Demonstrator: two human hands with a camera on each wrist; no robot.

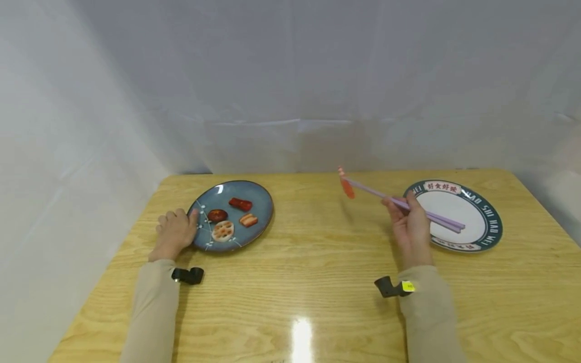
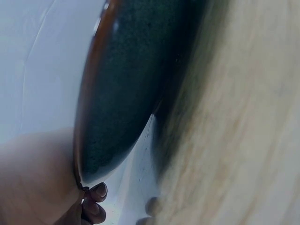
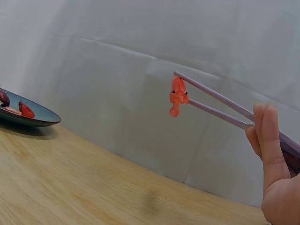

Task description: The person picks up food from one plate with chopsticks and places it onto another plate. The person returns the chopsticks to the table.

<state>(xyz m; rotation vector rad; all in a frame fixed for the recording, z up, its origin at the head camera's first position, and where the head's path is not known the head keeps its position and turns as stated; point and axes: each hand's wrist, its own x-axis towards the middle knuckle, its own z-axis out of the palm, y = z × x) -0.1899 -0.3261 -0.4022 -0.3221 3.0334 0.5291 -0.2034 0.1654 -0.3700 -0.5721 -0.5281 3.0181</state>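
In the head view my right hand (image 1: 412,229) holds a pair of lilac chopsticks (image 1: 379,192). An orange-red shrimp (image 1: 347,187) hangs between their tips above the table, left of the white plate. Two dark dots like eyes show on the shrimp (image 3: 178,93) in the right wrist view. At the far left, my left hand (image 1: 174,234) grips the edge of the blue-grey plate (image 1: 254,194), with its thumb on the rim. That plate bears a lotus root slice (image 1: 223,231), a brown mushroom-like piece (image 1: 217,216), a dark red piece (image 1: 240,203) and a pale striped piece (image 1: 248,220).
A white plate (image 1: 454,217) with a dark green lettered rim stands at the right, partly behind my right hand and the chopsticks. Both plates rest on a wooden table (image 1: 290,267). A pale grey sheet (image 1: 290,85) hangs behind the table's far edge.
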